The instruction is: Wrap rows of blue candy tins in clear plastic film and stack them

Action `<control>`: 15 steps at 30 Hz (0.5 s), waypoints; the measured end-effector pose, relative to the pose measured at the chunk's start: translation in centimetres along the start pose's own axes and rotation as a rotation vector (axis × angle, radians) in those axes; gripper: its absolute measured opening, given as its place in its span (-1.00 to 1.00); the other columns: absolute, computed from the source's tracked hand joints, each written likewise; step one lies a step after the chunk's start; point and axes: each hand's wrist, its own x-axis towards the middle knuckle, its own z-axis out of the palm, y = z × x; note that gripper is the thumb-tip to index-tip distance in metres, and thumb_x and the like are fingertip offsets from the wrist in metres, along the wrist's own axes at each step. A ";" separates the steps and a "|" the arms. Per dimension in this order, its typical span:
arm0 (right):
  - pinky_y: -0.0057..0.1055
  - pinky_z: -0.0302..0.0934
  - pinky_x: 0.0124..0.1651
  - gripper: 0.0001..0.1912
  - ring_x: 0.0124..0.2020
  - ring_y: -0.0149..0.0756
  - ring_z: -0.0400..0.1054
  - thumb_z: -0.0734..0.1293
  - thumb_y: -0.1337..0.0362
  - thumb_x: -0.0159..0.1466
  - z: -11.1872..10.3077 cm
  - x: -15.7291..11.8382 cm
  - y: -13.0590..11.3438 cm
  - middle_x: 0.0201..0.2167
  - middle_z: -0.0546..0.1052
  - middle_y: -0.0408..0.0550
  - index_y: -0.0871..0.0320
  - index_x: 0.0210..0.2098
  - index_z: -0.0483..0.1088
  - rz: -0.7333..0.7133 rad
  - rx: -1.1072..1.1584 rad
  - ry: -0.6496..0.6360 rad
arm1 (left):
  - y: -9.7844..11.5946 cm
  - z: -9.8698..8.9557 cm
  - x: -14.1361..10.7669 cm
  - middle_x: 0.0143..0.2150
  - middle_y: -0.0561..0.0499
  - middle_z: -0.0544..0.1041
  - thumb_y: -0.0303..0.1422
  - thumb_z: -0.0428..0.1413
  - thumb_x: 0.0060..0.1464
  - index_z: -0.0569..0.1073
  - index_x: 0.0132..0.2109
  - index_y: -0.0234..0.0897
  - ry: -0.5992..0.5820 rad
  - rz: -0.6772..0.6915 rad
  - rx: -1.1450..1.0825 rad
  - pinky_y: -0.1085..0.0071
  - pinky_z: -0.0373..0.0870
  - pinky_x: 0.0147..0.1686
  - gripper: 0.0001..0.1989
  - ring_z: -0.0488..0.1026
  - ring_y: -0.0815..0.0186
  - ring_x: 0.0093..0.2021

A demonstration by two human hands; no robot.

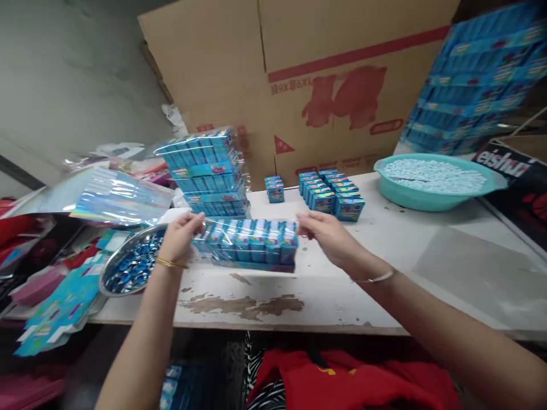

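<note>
A display tray of small blue boxes (252, 242), sleeved in a clear plastic bag, hangs just above the table between my hands. My left hand (182, 236) pinches the bag at its upper left corner, where loose film shows. At the upper right corner, my right hand (325, 233) has thumb and fingers pressed together on the bag's edge. Behind the tray stands a stack of similar wrapped trays (209, 171). Loose small blue boxes (329, 193) stand in rows at the back of the table, with a short row (274, 189) apart from them.
A metal bowl of shiny blue pieces (137, 267) sits left, beside flat printed cartons (68, 296) and film bags (119, 196). A turquoise basin of pale pieces (427, 196) stands right. Clear film (474, 273) lies on the white table (342, 296). A large cardboard sheet (239, 85) rises behind.
</note>
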 end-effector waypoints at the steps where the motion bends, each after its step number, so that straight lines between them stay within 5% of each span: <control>1: -0.41 0.04 -0.41 -0.50 -0.51 -0.40 0.14 0.38 -0.18 -0.02 2.0 1.3 0.0 -0.59 0.37 -0.10 0.16 -0.61 0.29 -0.001 0.018 -0.025 | 0.0 -1.9 1.4 -0.63 0.08 0.32 -0.14 0.29 -0.23 0.36 -0.59 -0.26 0.054 0.011 0.030 0.39 0.11 -0.47 -0.66 0.19 0.41 -0.57; 4: -0.42 0.03 -0.43 -0.49 -0.51 -0.40 0.15 0.38 -0.19 -0.07 7.3 4.7 0.6 -0.58 0.40 -0.08 0.14 -0.62 0.25 0.032 0.063 -0.029 | -0.8 -5.8 5.2 -0.65 0.06 0.32 -0.19 0.26 -0.18 0.34 -0.61 -0.25 0.190 0.012 0.100 0.38 0.11 -0.46 -0.69 0.21 0.40 -0.57; 9: -0.38 0.06 -0.41 -0.43 -0.50 -0.35 0.16 0.37 -0.26 -0.14 13.0 8.1 3.1 -0.62 0.36 -0.07 0.14 -0.67 0.23 0.025 -0.009 0.047 | -5.4 -7.5 8.4 -0.65 0.07 0.32 -0.28 0.20 -0.08 0.26 -0.61 -0.25 0.258 -0.066 0.210 0.37 0.22 -0.40 -0.69 0.24 0.40 -0.56; 12: -0.33 0.11 -0.37 -0.42 -0.48 -0.31 0.19 0.36 -0.30 -0.14 13.5 8.1 4.0 -0.58 0.39 -0.05 0.14 -0.62 0.30 -0.040 -0.099 0.010 | -9.0 -10.3 8.7 -0.54 -0.01 0.45 -0.26 0.16 -0.03 0.36 -0.51 -0.30 0.277 -0.087 0.280 0.37 0.31 -0.34 -0.76 0.37 0.34 -0.49; 15: -0.26 0.18 -0.30 -0.45 -0.38 -0.20 0.31 0.35 -0.29 -0.07 10.8 6.5 4.8 -0.43 0.48 0.02 0.08 -0.45 0.41 -0.080 -0.253 0.033 | -11.5 -16.8 7.6 -0.34 -0.10 0.53 -0.24 0.07 0.06 0.41 -0.33 -0.32 0.423 -0.113 0.399 0.36 0.33 -0.23 -0.79 0.43 0.29 -0.32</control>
